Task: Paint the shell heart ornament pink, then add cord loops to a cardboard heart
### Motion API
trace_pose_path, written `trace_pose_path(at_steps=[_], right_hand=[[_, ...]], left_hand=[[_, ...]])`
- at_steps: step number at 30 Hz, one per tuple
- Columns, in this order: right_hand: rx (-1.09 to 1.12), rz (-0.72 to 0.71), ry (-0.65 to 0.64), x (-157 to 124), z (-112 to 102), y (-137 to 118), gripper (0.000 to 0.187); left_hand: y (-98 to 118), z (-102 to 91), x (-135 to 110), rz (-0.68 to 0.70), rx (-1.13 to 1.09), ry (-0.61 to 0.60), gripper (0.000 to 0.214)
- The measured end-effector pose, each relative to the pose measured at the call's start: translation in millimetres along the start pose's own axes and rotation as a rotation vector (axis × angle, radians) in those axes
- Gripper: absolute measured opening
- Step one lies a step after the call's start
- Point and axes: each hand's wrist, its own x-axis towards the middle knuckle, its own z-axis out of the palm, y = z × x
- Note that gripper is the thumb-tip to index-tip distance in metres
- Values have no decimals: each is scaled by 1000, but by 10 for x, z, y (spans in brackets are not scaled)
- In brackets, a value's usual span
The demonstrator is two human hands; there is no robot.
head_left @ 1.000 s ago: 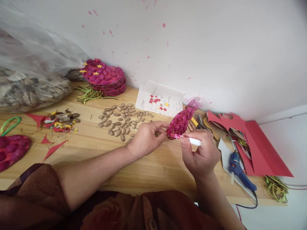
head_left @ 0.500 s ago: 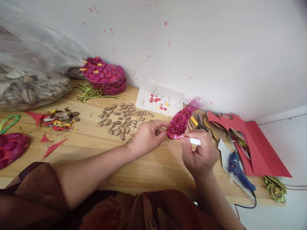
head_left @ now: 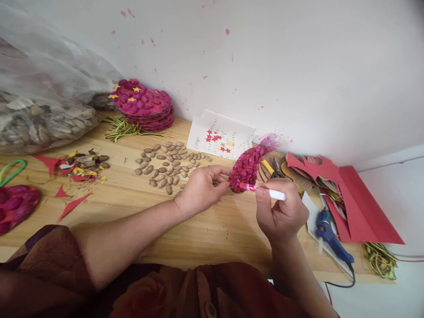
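My left hand (head_left: 206, 189) pinches the left edge of a magenta-painted piece covered with peanut shells (head_left: 247, 167), held tilted above the table. In my right hand (head_left: 281, 207) is a white-handled paintbrush (head_left: 273, 193), its stem smeared pink. The brush tip meets the lower part of the painted piece. Behind that piece stands a clear container stained pink (head_left: 270, 142). Loose unpainted peanuts (head_left: 167, 165) lie on the table left of my left hand.
At the back left is a stack of magenta pieces (head_left: 145, 106), beside a plastic bag of peanuts (head_left: 46, 119). White paper with small stars (head_left: 202, 128) lies by the wall. To the right are scissors (head_left: 277, 168), red card (head_left: 367, 203) and a blue glue gun (head_left: 331, 236). Red scraps (head_left: 74, 206) lie left.
My right hand has moved slightly right and down with the brush, showing more of its pink stem. My left hand keeps its grip, and the painted piece has shifted only slightly.
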Motion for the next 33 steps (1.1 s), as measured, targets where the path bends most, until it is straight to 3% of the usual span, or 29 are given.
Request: trace_pose_path(at_steps=[5, 9, 14, 18, 33], right_hand=[[7, -65, -34, 17, 2, -22, 9], [-9, -16, 9, 15, 5, -8, 10], [24, -51, -43, 9, 7, 3, 10], [-16, -24, 2, -2, 11, 26, 7], [-65, -141, -15, 34, 29, -16, 6]], left_hand=[[3, 0, -2, -12, -26, 0, 31], [2, -2, 1, -42, -46, 5, 31], [71, -20, 24, -191, -134, 21, 26], [95, -37, 43, -291, -201, 49, 27], [45, -31, 79, -304, -364, 77, 19]])
